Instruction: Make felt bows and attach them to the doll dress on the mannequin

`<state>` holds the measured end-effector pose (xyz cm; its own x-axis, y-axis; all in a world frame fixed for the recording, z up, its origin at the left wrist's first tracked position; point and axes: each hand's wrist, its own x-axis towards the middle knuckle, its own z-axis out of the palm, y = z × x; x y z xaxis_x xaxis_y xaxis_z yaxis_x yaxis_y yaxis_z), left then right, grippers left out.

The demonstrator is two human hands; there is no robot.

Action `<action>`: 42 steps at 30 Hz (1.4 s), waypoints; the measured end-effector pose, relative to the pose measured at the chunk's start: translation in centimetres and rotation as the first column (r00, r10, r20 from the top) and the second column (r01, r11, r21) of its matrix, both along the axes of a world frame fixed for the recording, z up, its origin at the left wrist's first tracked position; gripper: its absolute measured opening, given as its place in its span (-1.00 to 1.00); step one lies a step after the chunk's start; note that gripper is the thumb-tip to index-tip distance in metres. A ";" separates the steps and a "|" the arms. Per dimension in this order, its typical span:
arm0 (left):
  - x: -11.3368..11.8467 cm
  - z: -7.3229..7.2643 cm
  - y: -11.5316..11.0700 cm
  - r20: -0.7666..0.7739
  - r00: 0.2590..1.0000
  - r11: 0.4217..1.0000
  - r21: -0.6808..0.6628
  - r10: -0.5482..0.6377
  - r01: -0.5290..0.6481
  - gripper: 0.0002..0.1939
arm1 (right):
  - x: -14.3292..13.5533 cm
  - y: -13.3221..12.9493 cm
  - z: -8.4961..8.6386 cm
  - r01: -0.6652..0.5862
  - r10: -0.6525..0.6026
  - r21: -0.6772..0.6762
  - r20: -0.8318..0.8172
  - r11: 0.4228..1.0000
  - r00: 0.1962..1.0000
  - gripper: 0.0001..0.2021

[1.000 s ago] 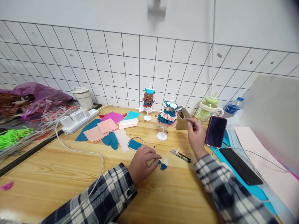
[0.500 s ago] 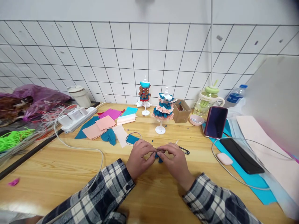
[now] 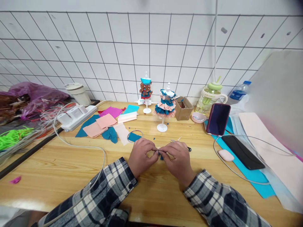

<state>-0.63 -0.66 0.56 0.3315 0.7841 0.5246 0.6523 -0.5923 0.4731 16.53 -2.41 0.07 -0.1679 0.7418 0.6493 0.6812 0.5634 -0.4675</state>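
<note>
My left hand (image 3: 143,156) and my right hand (image 3: 178,160) meet above the front middle of the wooden table, thumbs and forefingers pinched together. Between them is a small piece of dark teal crepe paper (image 3: 161,157), mostly hidden by the fingers. Partly under my right hand lies a pair of scissors (image 3: 189,149) with a dark handle. Beyond the hands stands a small white dress form (image 3: 162,127) wearing a ruffled teal and peach paper dress (image 3: 165,108). A metal ring (image 3: 135,130) rests over a teal scrap left of it.
A second dress form (image 3: 147,110) stands behind. Peach, teal and magenta paper sheets (image 3: 106,120) spread to the left, near a power strip (image 3: 77,117). On the right are a cardboard box (image 3: 184,108), a pink dish (image 3: 199,118), a propped phone (image 3: 218,119) and a black case (image 3: 243,153).
The view has tilted slightly, so things sit higher in the picture. My fingertips have drawn closer together, and less of the teal paper shows below them.
</note>
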 end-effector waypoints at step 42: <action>-0.8 -0.1 1.5 0.209 0.976 0.733 -0.653 -0.067 0.190 -0.72 | 1.8 1.1 -0.7 -0.337 0.291 -0.261 -0.200 0.905 0.936 -0.22</action>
<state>-1.44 0.86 0.50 0.4149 0.9079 -0.0603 0.4718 -0.1580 0.8674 18.34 -1.27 -0.68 -0.3390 0.8247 0.4528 0.3988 0.5619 -0.7247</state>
